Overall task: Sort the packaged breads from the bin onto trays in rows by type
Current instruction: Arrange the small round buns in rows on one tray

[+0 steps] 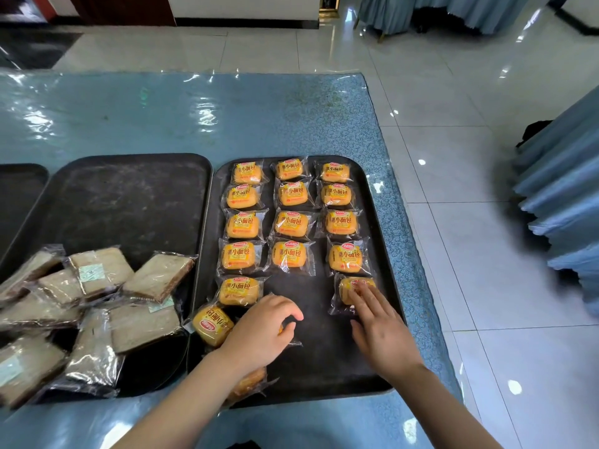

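A third dark tray [19, 196] shows only as a corner at the far left edge of the blue plastic-covered table [162, 118]. Next to it the middle tray [136, 196] carries a loose pile of brown sliced-bread packs [97, 296] heaped over its near left corner, some overlapping and spilling past the near rim; its far half is bare. The right tray [324, 351], touching the middle one along their long edges, holds small yellow bun packs [290, 223] in three rows running from the far edge toward the near edge: five in the left row, four in the middle, five in the right. An upside-down bun pack [212, 325] lies tilted at the tray's near left side, just left of the left hand [262, 332], whose fingers are curled over another pack that is mostly hidden beneath the palm; I cannot tell for sure that it is grasped. A further bun pack [248, 382] lies under the left wrist by the near rim. The right hand [379, 332] is flat, fingers straight, fingertips pressing the nearest bun pack of the right row [348, 286]. Beyond the table's right edge is glossy tiled floor [470, 157] and blue pleated cloth [564, 205]
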The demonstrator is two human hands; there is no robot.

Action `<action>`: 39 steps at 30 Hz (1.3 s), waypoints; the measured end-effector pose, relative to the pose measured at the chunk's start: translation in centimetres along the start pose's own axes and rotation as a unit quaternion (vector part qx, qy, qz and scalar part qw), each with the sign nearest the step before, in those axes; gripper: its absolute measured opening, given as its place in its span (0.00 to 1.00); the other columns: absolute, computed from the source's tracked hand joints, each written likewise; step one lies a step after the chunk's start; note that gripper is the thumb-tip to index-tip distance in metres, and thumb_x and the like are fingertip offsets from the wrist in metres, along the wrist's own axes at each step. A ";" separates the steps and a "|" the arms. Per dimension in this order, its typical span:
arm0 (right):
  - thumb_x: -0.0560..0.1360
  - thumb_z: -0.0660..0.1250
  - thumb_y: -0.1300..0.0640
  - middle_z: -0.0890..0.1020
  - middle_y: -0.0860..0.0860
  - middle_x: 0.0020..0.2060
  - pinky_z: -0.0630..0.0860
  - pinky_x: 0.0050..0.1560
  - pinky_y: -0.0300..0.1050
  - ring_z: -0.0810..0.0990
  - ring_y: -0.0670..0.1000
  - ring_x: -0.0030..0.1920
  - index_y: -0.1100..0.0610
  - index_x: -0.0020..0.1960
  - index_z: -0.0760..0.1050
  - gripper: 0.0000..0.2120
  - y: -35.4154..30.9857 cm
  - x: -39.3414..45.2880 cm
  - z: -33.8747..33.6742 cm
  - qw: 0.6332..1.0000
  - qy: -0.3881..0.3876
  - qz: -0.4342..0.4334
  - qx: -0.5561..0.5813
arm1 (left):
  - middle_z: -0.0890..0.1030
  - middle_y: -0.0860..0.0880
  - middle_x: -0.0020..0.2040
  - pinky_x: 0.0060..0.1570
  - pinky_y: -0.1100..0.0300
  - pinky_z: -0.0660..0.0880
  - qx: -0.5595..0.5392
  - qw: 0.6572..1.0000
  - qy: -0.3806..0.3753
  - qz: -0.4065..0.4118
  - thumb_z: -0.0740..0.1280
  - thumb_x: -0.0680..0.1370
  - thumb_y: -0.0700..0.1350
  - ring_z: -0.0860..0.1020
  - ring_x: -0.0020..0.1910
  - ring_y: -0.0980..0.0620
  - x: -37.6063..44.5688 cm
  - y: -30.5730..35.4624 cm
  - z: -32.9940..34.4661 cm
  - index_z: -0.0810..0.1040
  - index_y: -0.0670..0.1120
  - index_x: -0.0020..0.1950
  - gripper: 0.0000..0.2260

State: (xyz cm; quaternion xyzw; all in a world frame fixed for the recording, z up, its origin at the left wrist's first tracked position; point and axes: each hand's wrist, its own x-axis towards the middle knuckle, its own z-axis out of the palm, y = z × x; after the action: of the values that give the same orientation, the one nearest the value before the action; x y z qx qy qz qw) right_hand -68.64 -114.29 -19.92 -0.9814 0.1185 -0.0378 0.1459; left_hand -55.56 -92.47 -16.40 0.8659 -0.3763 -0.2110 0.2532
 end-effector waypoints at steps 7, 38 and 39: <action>0.75 0.66 0.51 0.65 0.49 0.75 0.62 0.73 0.47 0.64 0.52 0.74 0.51 0.75 0.64 0.29 1.3 -0.5 -0.2 0.999 -0.034 -0.030 -0.007 | 0.74 0.61 0.59 0.65 0.65 0.66 0.001 1.000 0.027 0.007 0.62 0.80 0.45 0.69 0.62 0.63 -0.8 -0.5 -0.9 0.77 0.55 0.57 0.08; 0.69 0.74 0.43 0.79 0.45 0.42 0.76 0.43 0.41 0.78 0.45 0.42 0.51 0.53 0.71 0.19 -10.3 4.0 -0.3 0.907 -0.269 0.201 0.254 | 0.68 0.62 0.65 0.70 0.62 0.60 0.038 0.993 0.093 -0.062 0.62 0.80 0.46 0.62 0.68 0.62 -4.6 -4.4 -4.0 0.74 0.55 0.65 0.13; 0.69 0.74 0.44 0.79 0.46 0.42 0.75 0.41 0.40 0.78 0.45 0.41 0.51 0.52 0.71 0.19 -9.8 3.9 -0.7 0.909 -0.261 0.201 0.257 | 0.69 0.62 0.64 0.69 0.63 0.61 0.035 0.993 0.093 -0.059 0.62 0.80 0.46 0.63 0.67 0.62 -4.6 -4.3 -4.0 0.74 0.55 0.64 0.13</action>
State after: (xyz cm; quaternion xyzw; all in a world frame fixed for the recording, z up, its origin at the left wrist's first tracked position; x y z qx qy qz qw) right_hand -62.79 -106.34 -16.16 -0.8403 0.2574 0.2205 0.4231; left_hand -53.88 -85.38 -15.02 0.9109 -0.3066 -0.1302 0.2435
